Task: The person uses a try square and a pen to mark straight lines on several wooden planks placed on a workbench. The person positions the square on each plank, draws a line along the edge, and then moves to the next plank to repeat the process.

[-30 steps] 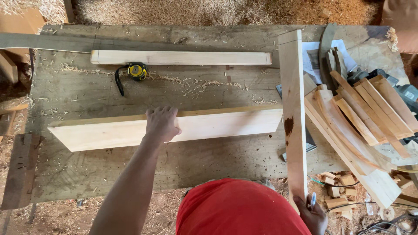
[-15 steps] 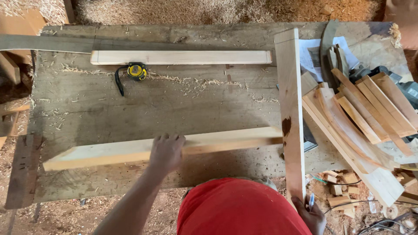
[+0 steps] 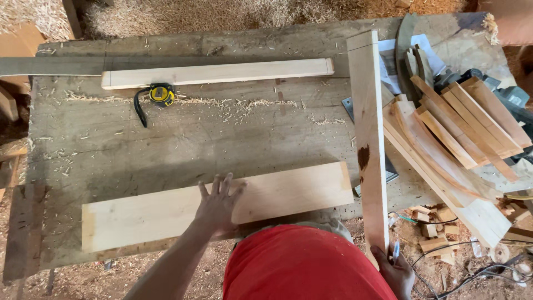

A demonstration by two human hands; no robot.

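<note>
Your left hand (image 3: 217, 206) flat, fingers spread, on wide board (image 3: 222, 208) running left-right | right hand (image 3: 395, 270) clamped on upright plank (image 3: 369, 139) running near-far, at board's right end

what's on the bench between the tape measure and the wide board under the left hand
Head view: only bare bench with scattered shavings lies between tape measure and wide board.

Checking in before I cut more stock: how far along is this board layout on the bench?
Done: wide board lies flat at the bench's near edge. In hand: left hand presses it; right hand holds the upright board at its end. Left: the tape measure lies unused.
</note>
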